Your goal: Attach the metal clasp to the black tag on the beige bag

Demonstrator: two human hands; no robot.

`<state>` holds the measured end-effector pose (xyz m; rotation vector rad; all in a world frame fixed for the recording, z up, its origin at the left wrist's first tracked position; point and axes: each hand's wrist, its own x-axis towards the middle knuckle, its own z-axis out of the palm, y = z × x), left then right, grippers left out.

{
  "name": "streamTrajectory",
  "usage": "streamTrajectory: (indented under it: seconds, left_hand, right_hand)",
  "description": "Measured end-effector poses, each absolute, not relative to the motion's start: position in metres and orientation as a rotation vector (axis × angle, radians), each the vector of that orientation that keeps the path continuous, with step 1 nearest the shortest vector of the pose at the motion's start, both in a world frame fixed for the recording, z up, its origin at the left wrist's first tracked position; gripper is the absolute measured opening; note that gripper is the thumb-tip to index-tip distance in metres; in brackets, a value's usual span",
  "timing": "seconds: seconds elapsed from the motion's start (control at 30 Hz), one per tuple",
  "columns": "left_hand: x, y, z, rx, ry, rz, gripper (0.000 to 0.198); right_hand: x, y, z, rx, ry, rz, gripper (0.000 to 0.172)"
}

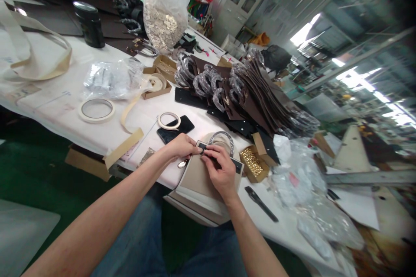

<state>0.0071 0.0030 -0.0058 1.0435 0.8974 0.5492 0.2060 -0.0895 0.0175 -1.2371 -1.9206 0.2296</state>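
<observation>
A beige handbag panel hangs over the table's front edge, with a black strip along its top edge. Beyond that edge stands a ring handle in clear wrap. My left hand is closed on the panel's upper left corner, its thumb on the strip. My right hand has its fingers bent together over the strip, close to the left thumb; whatever they pinch is hidden. A small metal tag lies just below my left hand.
Near the hands are a phone with a tape roll on it, a box of gold hardware and a black tool. Dark brown bag panels are stacked behind. Plastic bags lie right, a larger tape roll left.
</observation>
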Motion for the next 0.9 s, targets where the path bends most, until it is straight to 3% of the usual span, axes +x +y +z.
streamTrajectory:
  seconds: [0.9]
  left_hand:
    - [0.0126, 0.0011, -0.0061, 0.978, 0.966, 0.584, 0.032]
  right_hand:
    - [0.2077, -0.0840, 0.0211, -1.213, -2.020, 0.314, 0.015]
